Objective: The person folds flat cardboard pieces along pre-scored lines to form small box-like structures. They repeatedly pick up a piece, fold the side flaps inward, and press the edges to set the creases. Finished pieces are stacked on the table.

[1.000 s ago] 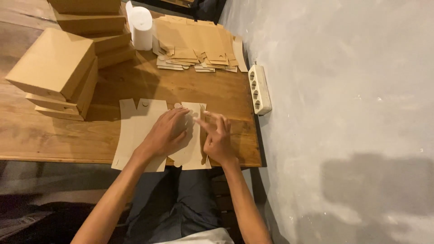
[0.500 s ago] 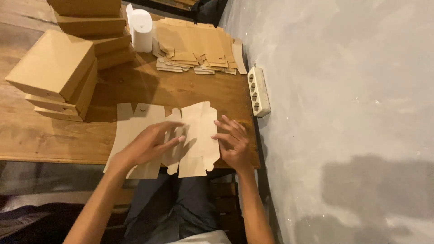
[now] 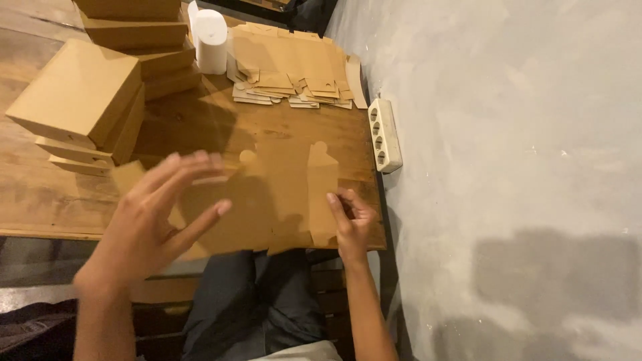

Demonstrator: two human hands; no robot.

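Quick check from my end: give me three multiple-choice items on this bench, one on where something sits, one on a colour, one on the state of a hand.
1. Where does the power strip lie?
A. at the table's right edge, by the grey floor
B. on top of the stacked boxes
C. under the flat cardboard blank

2. What colour is the upright roll beside the pile of flat blanks?
A. brown
B. white
C. black

3. How is the left hand now?
A. clenched in a fist
B. gripping the roll
C. open, fingers spread, above the flat cardboard blank

Answers: 1 A, the strip lies along the edge next to the floor. 2 B, it stands out white against the brown card. 3 C, the fingers are splayed, while the right hand presses the blank's right edge.
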